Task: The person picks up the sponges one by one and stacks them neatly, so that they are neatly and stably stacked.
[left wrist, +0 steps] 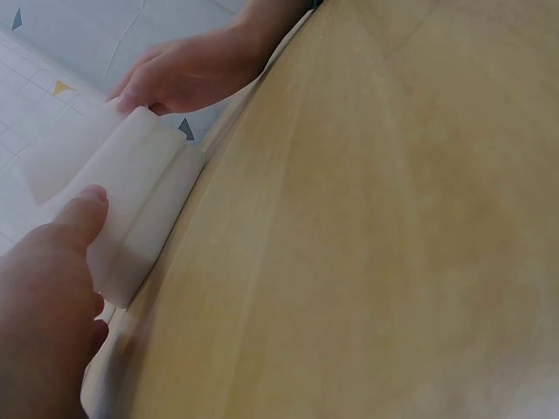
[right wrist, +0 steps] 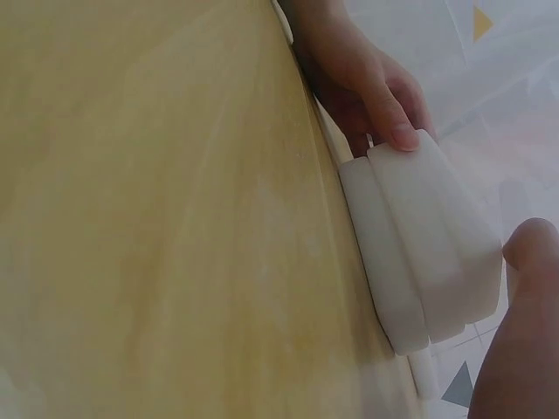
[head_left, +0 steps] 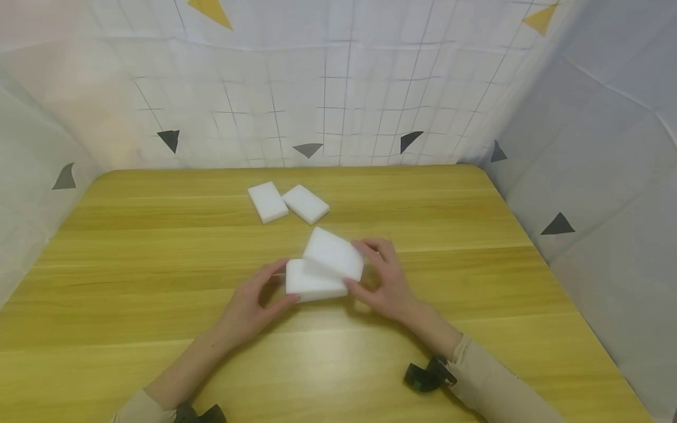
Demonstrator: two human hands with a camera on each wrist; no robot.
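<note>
My right hand (head_left: 388, 288) pinches a white sponge block (head_left: 335, 254) by its right end, thumb at the near edge and fingers at the far edge. This block lies tilted and turned over another white sponge block (head_left: 313, 282). In the right wrist view a further white block (right wrist: 380, 253) shows beneath that one, flat on the table. My left hand (head_left: 248, 308) grips the left end of the upper stacked block, its thumb (left wrist: 87, 214) on the near side and its fingers on the far side. The lower block is mostly hidden in the head view.
Two more white sponge blocks, one on the left (head_left: 268, 202) and one on the right (head_left: 307, 204), lie flat near the back of the wooden table (head_left: 158, 247), corners close together. A white patterned cloth (head_left: 296, 76) hangs behind the table and along its sides.
</note>
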